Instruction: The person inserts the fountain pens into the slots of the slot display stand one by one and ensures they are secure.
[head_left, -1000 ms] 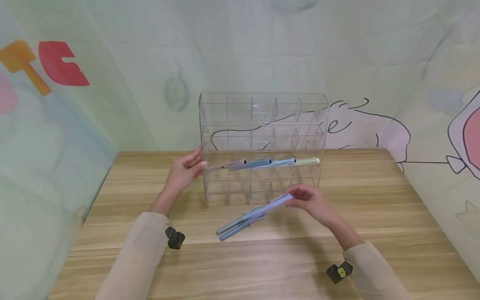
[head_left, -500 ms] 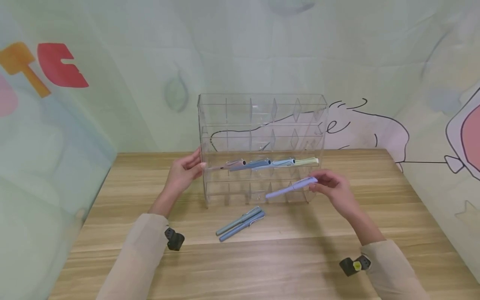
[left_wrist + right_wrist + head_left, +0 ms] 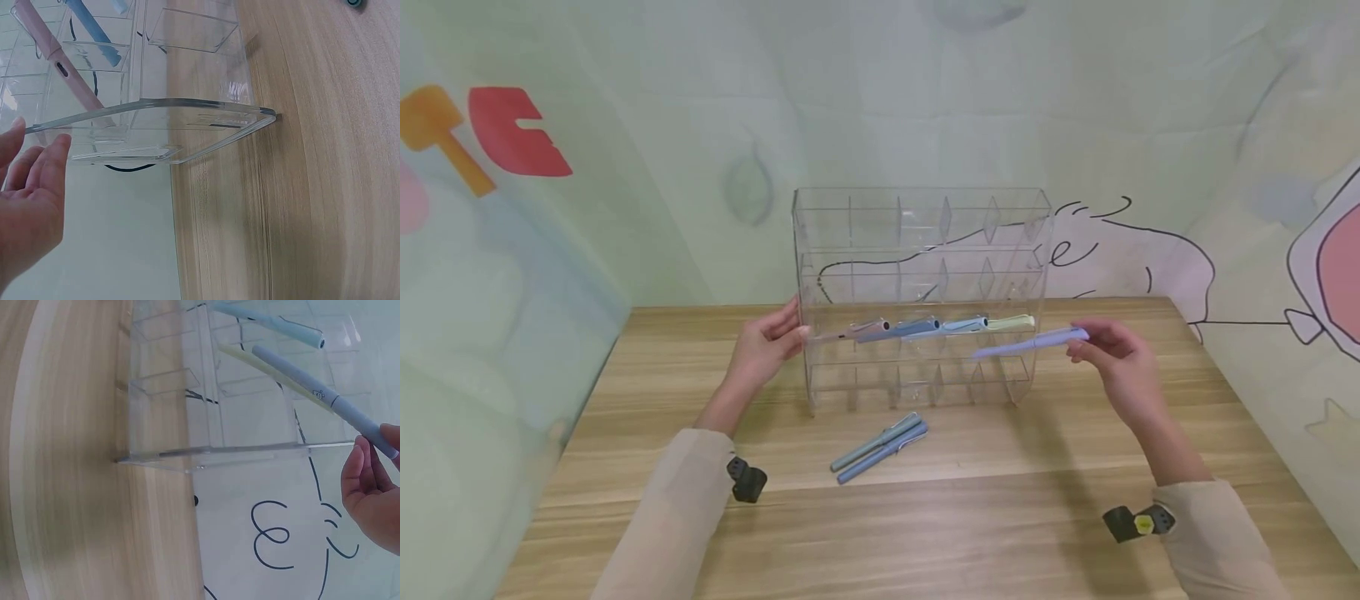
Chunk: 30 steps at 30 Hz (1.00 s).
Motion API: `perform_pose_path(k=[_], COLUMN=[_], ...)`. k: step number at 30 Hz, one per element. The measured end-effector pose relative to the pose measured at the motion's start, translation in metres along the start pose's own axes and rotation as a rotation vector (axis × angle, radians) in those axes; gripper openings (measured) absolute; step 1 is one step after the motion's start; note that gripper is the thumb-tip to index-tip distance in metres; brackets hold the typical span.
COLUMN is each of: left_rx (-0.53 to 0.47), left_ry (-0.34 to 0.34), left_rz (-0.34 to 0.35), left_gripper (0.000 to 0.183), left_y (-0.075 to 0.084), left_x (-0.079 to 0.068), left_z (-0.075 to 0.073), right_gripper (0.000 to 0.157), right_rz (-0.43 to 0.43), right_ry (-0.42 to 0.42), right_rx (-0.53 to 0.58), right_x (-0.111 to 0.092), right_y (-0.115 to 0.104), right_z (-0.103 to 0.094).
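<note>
A clear acrylic pen rack (image 3: pixel 917 250) with tiers of small compartments stands upright on the table. My left hand (image 3: pixel 763 343) holds its left side panel, thumb in front and fingers behind. Between the thumb and fingers of my right hand (image 3: pixel 1123 371) is a lavender pen (image 3: pixel 1033 342), pinched by its capped end. The pen points left, overlapping the rack's right front in the head view. One tier bears a pink pen (image 3: pixel 867 328), a blue pen (image 3: pixel 901 328), a light blue pen (image 3: pixel 955 326) and a pale yellow-green pen (image 3: pixel 1011 322). The right wrist view shows the lavender pen (image 3: pixel 312 387) beside the yellow-green one.
In front of the rack, a grey-green pen (image 3: pixel 874 443) and a blue pen (image 3: pixel 882 454) lie side by side on the wooden table (image 3: pixel 925 533). A printed cloth backdrop (image 3: pixel 700 167) hangs close behind the rack and along both sides.
My right hand has lifted the lavender pen away from the two pens on the table, carrying it right and up to the rack's right side. The left hand stays on the rack.
</note>
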<state>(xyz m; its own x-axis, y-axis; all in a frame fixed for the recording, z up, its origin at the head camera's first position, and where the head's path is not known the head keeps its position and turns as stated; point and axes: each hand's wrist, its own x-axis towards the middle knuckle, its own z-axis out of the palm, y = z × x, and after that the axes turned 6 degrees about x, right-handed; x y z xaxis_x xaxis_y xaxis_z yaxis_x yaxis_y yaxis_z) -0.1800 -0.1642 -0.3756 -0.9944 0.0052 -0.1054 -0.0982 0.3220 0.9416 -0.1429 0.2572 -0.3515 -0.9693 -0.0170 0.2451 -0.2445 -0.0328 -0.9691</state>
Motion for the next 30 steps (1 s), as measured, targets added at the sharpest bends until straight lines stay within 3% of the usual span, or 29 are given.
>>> perform_pose_path(k=[12, 21, 30], left_rx=[-0.019, -0.020, -0.021], left_ry=[-0.006, -0.007, -0.005], left_rz=[0.012, 0.015, 0.017], left_gripper=[0.051, 0.052, 0.052], left_y=[-0.001, 0.000, -0.001], left_x=[0.000, 0.000, -0.001], left_z=[0.000, 0.000, 0.000], right_gripper=[0.017, 0.018, 0.032], right_rz=[-0.078, -0.026, 0.009], right_ry=[0.066, 0.152, 0.201], right_rx=[0.110, -0.034, -0.127], right_x=[0.006, 0.007, 0.012], right_y=[-0.014, -0.026, -0.027], right_z=[-0.019, -0.026, -0.020])
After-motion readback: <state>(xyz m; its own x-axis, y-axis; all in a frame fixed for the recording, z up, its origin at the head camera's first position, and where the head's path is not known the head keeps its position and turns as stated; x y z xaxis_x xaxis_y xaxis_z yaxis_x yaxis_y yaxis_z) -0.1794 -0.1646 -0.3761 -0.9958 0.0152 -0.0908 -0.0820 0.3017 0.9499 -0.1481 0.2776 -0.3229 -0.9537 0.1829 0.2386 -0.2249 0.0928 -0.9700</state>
